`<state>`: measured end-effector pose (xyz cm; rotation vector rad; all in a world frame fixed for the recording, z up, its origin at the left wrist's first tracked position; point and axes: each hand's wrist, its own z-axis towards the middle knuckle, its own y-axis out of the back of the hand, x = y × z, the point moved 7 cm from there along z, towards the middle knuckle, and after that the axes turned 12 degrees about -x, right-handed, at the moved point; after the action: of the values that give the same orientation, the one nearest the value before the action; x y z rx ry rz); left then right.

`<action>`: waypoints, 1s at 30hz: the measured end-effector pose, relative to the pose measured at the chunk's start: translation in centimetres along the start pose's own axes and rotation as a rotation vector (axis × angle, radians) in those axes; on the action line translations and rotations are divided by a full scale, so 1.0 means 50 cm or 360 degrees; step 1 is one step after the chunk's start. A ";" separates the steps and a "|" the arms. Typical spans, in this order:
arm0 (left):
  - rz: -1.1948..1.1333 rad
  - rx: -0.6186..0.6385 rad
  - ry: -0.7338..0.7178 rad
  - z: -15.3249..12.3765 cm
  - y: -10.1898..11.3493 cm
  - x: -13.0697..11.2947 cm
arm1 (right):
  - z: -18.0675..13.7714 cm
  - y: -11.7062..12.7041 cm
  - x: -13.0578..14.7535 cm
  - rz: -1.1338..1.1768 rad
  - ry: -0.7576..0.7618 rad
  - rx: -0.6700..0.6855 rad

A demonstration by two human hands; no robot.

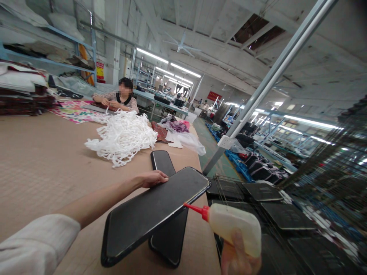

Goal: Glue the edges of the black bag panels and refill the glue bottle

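Note:
My left hand (154, 178) grips the far long edge of a black padded panel (149, 214) with rounded corners, holding it tilted. Under it a second black panel (169, 244) lies crosswise on the table, its ends showing above and below. In my right hand (239, 258) is a translucent glue bottle (236, 225) with a red cap and a long red nozzle. The nozzle's tip is at the near edge of the upper panel, where a pale line runs along the rim. My left fingertips below the panel are hidden.
A heap of white strips (126, 135) lies on the brown table (57, 152). Beyond it a person (126, 97) works with both hands on a dark piece. A metal post (258, 99) rises at the right, over more black panels (286, 214) below table height.

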<state>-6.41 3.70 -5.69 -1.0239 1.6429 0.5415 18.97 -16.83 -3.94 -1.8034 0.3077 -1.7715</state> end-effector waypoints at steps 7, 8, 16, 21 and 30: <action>-0.0046 -0.0053 -0.0009 0.000 -0.004 -0.006 | 0.000 0.005 -0.011 -0.0083 0.0124 0.0067; -0.0050 -0.0054 -0.0006 0.001 -0.004 -0.006 | -0.002 0.005 -0.011 -0.0075 0.0114 0.0063; -0.0074 -0.0057 -0.0007 0.010 -0.005 -0.006 | -0.016 0.001 0.003 -0.0158 0.0043 0.0087; -0.0073 -0.0076 -0.0002 0.020 -0.006 -0.004 | -0.002 0.019 -0.016 -0.0290 0.0241 0.0145; -0.0121 -0.0109 0.0034 0.044 0.002 0.004 | -0.011 0.032 -0.041 -0.0292 0.0095 0.0148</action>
<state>-5.32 5.37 -6.59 -1.1412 1.6064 0.5413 18.61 -17.12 -6.54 -1.7627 0.0835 -1.9343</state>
